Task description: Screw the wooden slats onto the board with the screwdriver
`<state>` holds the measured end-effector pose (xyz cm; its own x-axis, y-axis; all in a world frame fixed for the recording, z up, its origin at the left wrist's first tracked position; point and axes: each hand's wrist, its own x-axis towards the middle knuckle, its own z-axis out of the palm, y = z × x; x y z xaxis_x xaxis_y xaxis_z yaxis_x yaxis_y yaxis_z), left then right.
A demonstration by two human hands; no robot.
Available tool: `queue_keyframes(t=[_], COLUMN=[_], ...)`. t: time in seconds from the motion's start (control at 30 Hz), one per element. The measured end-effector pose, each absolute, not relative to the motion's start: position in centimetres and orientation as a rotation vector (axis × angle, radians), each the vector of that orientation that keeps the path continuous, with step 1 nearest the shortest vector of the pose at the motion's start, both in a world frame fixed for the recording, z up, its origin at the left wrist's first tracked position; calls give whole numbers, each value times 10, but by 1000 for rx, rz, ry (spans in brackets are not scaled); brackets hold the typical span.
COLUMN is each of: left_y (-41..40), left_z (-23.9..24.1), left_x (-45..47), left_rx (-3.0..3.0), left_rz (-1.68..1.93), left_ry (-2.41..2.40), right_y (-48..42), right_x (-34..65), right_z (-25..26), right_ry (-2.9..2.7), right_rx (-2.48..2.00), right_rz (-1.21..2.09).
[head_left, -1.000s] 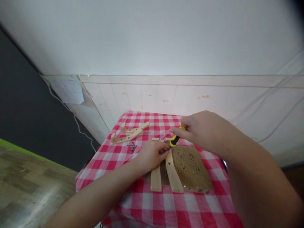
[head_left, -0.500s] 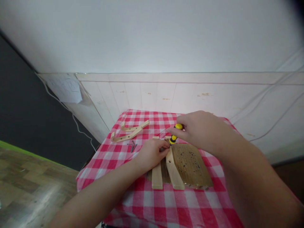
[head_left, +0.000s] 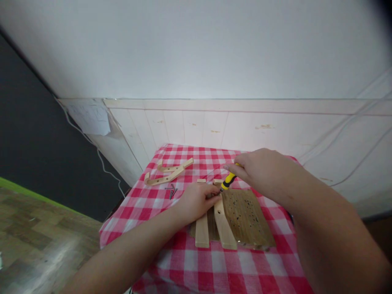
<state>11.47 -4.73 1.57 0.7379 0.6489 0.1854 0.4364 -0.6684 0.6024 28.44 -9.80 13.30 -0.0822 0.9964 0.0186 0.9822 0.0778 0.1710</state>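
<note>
My right hand [head_left: 255, 165] is closed round the handle of a yellow and black screwdriver [head_left: 228, 180], tilted with its tip down by my left fingertips. My left hand [head_left: 200, 200] is closed at the upper part of a curved wooden piece [head_left: 225, 228]; what its fingers pinch is too small to make out. A second wooden piece [head_left: 202, 234] lies under that hand. Both pieces rest on a brown wooden board [head_left: 248, 218] dotted with dark holes. A drilled hole shows in the right-hand piece.
Two more curved wooden pieces [head_left: 168, 178] lie at the table's back left, with several screws [head_left: 171, 191] in front of them. A red and white checked cloth [head_left: 180, 261] covers the table. A white panelled wall [head_left: 171, 126] stands directly behind it.
The screwdriver leans further to the right, its handle swung away with my right hand. My left hand stays at the wooden piece. The whole view has shifted slightly.
</note>
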Motion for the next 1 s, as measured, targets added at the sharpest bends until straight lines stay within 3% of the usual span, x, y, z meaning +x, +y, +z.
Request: queue_keyframes(t=[0.27,0.43,0.67,0.9,1.0], left_y=[-46,-47,-47,-47,-48], left_z=[14,14,16,14,14], left_x=[116,117,116,115,116], left_rx=[2370,2372,2356,2357,2347], left_rz=[529,534,507,537,530], left_ry=[887,906,892,844,857], right_y=[-104,-101,-98,-100,-97], right_x=[280,270,282,283,280], right_z=[118,125,120,129,126], right_ry=[2627,2390,2733,2305,2440], right_rx=[1933,2190,1973,2168,2174], right_rz=[-75,135,37,311,256])
